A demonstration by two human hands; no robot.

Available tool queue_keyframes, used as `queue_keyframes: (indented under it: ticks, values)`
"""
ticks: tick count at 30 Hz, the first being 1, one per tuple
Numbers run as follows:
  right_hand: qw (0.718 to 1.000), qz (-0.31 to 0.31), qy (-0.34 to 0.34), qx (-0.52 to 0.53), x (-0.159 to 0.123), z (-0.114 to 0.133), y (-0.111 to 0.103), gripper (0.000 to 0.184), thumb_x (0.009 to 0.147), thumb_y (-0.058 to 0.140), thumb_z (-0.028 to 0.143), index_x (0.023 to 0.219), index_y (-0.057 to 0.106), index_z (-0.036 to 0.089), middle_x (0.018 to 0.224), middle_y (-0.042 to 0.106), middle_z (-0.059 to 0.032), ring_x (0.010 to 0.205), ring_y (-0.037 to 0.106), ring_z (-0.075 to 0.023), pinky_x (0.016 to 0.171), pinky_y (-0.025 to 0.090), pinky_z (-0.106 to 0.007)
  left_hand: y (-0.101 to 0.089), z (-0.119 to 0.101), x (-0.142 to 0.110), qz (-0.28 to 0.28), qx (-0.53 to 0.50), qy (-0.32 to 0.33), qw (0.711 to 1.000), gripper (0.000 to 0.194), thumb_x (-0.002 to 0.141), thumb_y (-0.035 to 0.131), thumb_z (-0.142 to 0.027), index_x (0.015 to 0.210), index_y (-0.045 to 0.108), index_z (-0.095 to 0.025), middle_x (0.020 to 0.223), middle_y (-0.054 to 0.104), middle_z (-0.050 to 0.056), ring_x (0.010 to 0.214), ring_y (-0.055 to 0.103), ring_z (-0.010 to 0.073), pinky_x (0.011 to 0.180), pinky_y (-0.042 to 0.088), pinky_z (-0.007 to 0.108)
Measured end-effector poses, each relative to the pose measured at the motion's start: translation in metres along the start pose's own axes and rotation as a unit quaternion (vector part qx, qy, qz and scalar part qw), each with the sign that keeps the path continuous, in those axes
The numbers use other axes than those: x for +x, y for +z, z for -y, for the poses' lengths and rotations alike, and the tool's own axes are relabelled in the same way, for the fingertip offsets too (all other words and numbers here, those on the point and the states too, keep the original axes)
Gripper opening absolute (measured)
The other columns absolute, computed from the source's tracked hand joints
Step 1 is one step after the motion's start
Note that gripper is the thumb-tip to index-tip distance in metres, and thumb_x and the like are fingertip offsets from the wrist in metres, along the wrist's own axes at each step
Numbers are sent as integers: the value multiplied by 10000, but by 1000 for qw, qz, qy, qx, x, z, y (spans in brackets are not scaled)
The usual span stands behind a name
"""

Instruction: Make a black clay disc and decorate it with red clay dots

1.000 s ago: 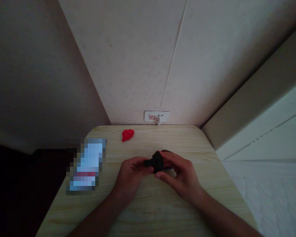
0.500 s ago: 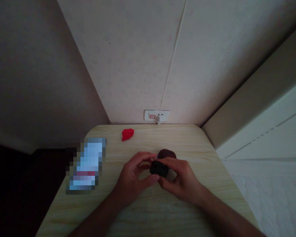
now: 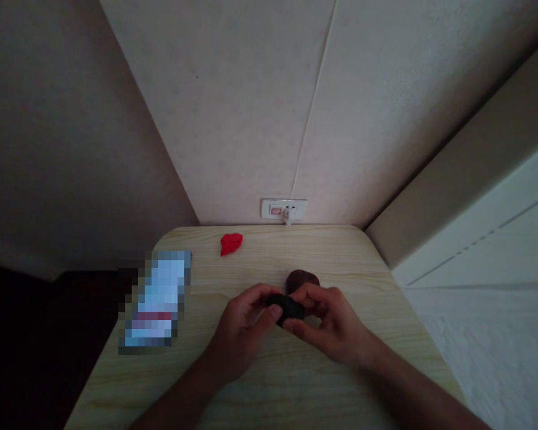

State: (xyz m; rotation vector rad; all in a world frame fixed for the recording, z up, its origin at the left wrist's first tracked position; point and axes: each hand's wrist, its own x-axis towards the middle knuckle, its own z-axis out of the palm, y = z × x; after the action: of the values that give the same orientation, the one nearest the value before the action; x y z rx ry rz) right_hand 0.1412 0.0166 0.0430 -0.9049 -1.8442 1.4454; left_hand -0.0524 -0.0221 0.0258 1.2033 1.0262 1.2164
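Observation:
A small black lump point(image 3: 287, 309), its kind too dark to make out, is pinched between both my hands above the table. My left hand point(image 3: 244, 325) grips its left end, thumb on top and fingers behind. On the other end, my right hand point(image 3: 329, 322) holds it between thumb and bent fingers. Just behind my right fingers lies a dark brownish-red rounded lump point(image 3: 302, 279), partly hidden by that hand. Farther back on the table is a bright red, crumpled-looking piece point(image 3: 231, 243), touched by neither hand.
The light wood-grain table point(image 3: 341, 251) has rounded back corners and stands against the wall. On its left side lies a blurred-out device with a bright screen point(image 3: 161, 292). A wall socket point(image 3: 283, 209) with a white plug sits just above the back edge. White quilted fabric point(image 3: 506, 352) lies at right.
My left thumb has moved up onto the black lump, and the lump has turned and tilted in my fingers. The red piece and the brownish lump stay where they were.

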Motion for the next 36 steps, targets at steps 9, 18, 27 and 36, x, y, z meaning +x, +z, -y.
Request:
queue_keyframes:
  ticks: [9,18,27,36]
  values:
    - [984,19,75,158,5,-6,0,311,727,875,301,841,625,154,668,653,17,543,579,-81,505,457,-181,5,11,2,28,-175,-50,983,309,787,828,-378,984,709,-171,859,716,31,778,664,165,699,511,246]
    - [986,-9,48,158,1,-11,8,326,755,870,291,875,587,186,691,676,23,559,625,-92,529,492,-190,7,0,6,-31,-99,-40,994,199,794,821,-337,805,747,-152,722,691,19,685,628,151,644,499,242]
    - [968,66,76,231,9,-14,-1,431,773,846,484,826,549,177,622,700,5,469,674,-125,464,567,-219,20,16,8,39,-304,-119,944,359,833,740,-486,801,647,-141,719,657,55,576,630,199,567,530,354]
    - [989,15,56,135,8,-15,10,343,736,875,349,822,588,182,649,624,46,529,532,-73,472,415,-173,16,7,3,-51,-16,6,999,266,915,666,-430,828,659,-179,739,599,-7,691,540,153,633,392,255]
